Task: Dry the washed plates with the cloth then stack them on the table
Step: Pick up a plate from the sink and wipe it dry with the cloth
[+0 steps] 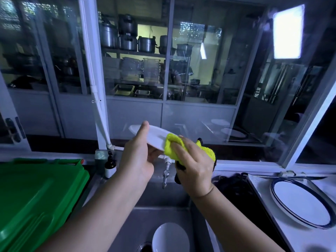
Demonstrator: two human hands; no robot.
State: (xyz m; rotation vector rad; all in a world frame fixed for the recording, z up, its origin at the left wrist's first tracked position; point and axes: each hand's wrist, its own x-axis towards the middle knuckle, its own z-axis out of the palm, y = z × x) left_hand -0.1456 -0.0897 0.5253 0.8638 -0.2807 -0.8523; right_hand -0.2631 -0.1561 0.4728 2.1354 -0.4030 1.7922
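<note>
Left hand [138, 155] and right hand [192, 162] are raised at centre: a white plate [154, 135] is gripped by the left, a yellow cloth [172, 145] is clutched against its rim by the right. A second plate [171, 237] is seen in the sink [145, 215] at 6 o'clock, blue-rimmed plates [300, 202] at 4 o'clock.
</note>
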